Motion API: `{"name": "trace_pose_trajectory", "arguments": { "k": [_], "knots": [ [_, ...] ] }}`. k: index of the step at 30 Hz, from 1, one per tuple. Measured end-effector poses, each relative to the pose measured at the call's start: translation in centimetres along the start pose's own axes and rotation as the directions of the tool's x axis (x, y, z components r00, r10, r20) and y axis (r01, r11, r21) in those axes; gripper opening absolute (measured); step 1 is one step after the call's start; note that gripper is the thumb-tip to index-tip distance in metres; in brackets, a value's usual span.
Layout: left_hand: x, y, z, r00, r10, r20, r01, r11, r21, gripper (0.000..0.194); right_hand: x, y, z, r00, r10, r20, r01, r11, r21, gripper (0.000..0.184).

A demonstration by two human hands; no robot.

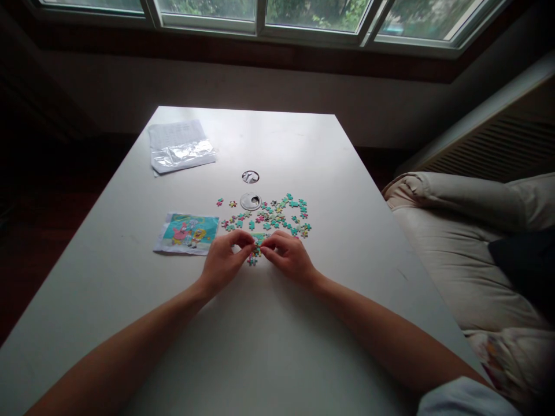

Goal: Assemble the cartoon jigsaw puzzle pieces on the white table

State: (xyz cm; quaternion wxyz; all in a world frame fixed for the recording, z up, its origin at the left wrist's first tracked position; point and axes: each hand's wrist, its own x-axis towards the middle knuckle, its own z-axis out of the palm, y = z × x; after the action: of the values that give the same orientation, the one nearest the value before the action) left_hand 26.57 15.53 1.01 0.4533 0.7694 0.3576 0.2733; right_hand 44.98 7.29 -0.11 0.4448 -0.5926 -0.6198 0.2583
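Both hands meet over a small cluster of joined jigsaw puzzle pieces [252,261] on the white table. My left hand [225,255] is closed, thumb and forefinger pinched on a small puzzle piece at the cluster's left side. From the right, my right hand [291,257] pinches at the same cluster; its fingertips hide most of what they grip. Just beyond the hands lie many loose jigsaw pieces [277,217], mostly turquoise, some pink and yellow. Left of my left hand lies a picture sheet [189,233] with cartoon figures on a turquoise ground.
The white table [269,358] stands below a window [316,14]. At its far left lies a clear plastic bag with paper [182,147]. A round cover [250,201] sits near a round hole [250,177] in the tabletop. A pale sofa [451,254] stands at the right.
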Motion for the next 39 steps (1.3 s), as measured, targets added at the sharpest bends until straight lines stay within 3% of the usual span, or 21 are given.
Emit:
{"name": "trace_pose_trajectory", "arguments": {
  "k": [8,14,23,31,39],
  "knots": [
    [-0.4,0.1,0.2,0.996,0.087,0.005,-0.086,0.973,0.216,0.006,0.2,0.0,-0.2,0.999,0.042,0.015,-0.043,0.998,0.038,0.019],
    [-1.0,-0.3,-0.3,0.966,0.217,0.140,-0.258,0.829,0.496,0.010,0.5,0.9,-1.5,0.991,0.132,0.007,-0.131,0.986,-0.104,0.013],
    [-1.1,-1.5,-0.7,0.895,0.328,0.303,-0.443,0.740,0.506,0.018,0.3,1.1,-1.0,0.993,0.092,0.080,-0.060,0.938,-0.342,0.009],
    [-1.2,-1.3,-0.4,0.894,0.311,0.322,-0.444,0.717,0.537,0.019,0.0,1.5,-0.4,0.999,0.012,0.039,0.006,0.899,-0.438,0.009],
    [-1.2,-1.3,-0.5,0.903,0.301,0.307,-0.426,0.724,0.542,0.019,-0.1,1.7,-0.6,0.997,-0.048,0.057,0.067,0.919,-0.389,0.003]
  ]
}}
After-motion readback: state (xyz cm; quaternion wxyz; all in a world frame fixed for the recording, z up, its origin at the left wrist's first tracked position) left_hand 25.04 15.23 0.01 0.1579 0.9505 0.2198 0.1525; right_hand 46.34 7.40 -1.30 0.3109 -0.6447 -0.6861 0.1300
